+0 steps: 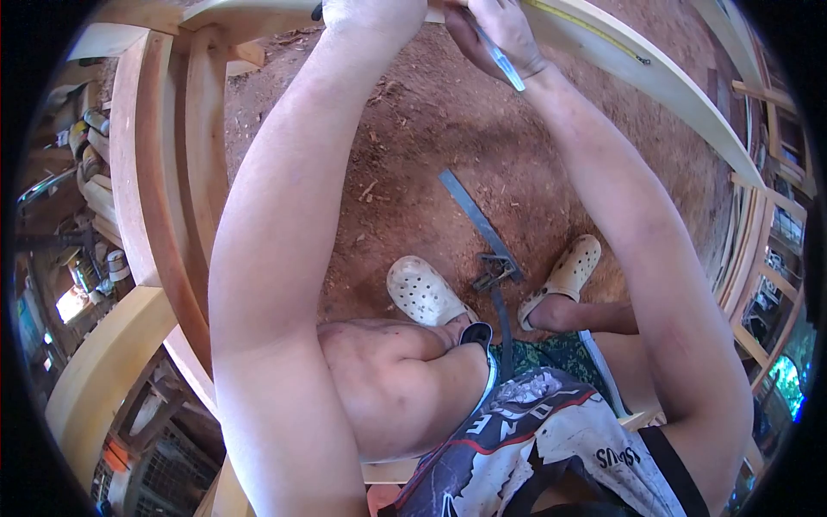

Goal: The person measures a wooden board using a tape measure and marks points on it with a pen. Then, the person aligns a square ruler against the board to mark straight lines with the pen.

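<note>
Pen (501,62) is clamped in right hand (493,36), near tape measure (594,31) on board (689,102). Left hand (376,12) is cropped; grip cannot be told.

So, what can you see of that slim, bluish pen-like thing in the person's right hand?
The pen-like thing is slender and straight, pale blue and partly see-through, with a glossy, plastic look. It slants through the right hand, its visible end jutting back towards the wrist, above the reddish dirt. The hand holds it near the long board. Its other end is hidden by the hand, so I can't tell if it has a writing tip or touches the wood.
</note>
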Demonstrator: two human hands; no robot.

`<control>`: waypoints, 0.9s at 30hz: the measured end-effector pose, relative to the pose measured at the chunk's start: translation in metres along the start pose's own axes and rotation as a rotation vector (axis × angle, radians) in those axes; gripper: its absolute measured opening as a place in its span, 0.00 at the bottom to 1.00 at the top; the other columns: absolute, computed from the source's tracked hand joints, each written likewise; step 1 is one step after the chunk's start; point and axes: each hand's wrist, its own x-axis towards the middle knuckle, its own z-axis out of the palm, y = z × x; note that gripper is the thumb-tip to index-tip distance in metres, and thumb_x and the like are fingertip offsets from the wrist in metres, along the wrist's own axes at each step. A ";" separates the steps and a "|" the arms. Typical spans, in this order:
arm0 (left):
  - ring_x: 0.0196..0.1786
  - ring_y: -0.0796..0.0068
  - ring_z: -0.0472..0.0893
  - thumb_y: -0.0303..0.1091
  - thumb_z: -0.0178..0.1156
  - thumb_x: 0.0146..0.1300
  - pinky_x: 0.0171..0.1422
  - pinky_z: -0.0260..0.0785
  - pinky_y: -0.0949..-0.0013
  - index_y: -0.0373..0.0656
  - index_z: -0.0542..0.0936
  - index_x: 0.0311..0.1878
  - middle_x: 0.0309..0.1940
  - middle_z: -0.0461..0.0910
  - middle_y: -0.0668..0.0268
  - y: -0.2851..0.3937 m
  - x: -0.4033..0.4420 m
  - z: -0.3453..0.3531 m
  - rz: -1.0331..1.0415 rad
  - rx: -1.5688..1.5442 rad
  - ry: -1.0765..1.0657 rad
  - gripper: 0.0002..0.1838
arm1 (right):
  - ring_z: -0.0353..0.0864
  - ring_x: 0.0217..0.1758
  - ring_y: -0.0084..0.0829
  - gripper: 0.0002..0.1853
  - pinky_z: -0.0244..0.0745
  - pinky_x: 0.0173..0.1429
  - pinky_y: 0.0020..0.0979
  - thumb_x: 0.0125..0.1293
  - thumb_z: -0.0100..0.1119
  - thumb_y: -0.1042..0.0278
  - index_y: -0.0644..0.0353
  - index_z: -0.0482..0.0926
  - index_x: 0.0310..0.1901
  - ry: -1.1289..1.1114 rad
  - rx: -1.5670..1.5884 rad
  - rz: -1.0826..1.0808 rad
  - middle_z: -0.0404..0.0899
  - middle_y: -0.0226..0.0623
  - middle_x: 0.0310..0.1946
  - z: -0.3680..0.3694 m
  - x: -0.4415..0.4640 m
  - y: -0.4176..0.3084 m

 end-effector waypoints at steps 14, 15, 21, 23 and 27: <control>0.36 0.55 0.87 0.34 0.60 0.67 0.46 0.81 0.52 0.41 0.85 0.31 0.51 0.81 0.56 -0.015 -0.074 0.012 0.228 -0.344 0.018 0.10 | 0.79 0.58 0.34 0.25 0.70 0.63 0.38 0.83 0.40 0.54 0.58 0.66 0.73 0.134 0.991 1.443 0.77 0.42 0.63 -0.048 -0.088 -0.094; 0.38 0.59 0.87 0.34 0.60 0.69 0.47 0.81 0.56 0.39 0.84 0.35 0.51 0.82 0.56 -0.006 -0.084 0.014 0.128 -0.426 -0.096 0.10 | 0.78 0.59 0.34 0.27 0.69 0.65 0.40 0.83 0.38 0.52 0.57 0.63 0.75 0.080 1.007 1.452 0.75 0.42 0.66 -0.052 -0.089 -0.098; 0.39 0.69 0.86 0.34 0.58 0.70 0.48 0.79 0.67 0.39 0.85 0.50 0.38 0.88 0.53 0.076 -0.098 -0.001 -0.264 -1.206 -0.435 0.13 | 0.75 0.63 0.27 0.25 0.69 0.66 0.30 0.83 0.41 0.56 0.63 0.68 0.72 0.168 1.332 1.349 0.77 0.38 0.62 -0.044 -0.084 -0.099; 0.34 0.70 0.86 0.30 0.60 0.64 0.44 0.78 0.66 0.36 0.87 0.46 0.33 0.88 0.53 0.088 -0.096 -0.011 -0.265 -1.168 -0.399 0.12 | 0.76 0.62 0.26 0.24 0.70 0.66 0.29 0.83 0.42 0.57 0.64 0.68 0.71 0.177 1.274 1.341 0.77 0.37 0.62 -0.045 -0.080 -0.100; 0.33 0.74 0.85 0.31 0.64 0.62 0.40 0.78 0.68 0.38 0.89 0.43 0.31 0.88 0.58 0.079 -0.090 -0.010 -0.257 -1.181 -0.470 0.11 | 0.78 0.52 0.22 0.22 0.73 0.56 0.25 0.82 0.46 0.60 0.63 0.71 0.70 0.001 1.042 1.357 0.80 0.32 0.50 -0.067 -0.077 -0.098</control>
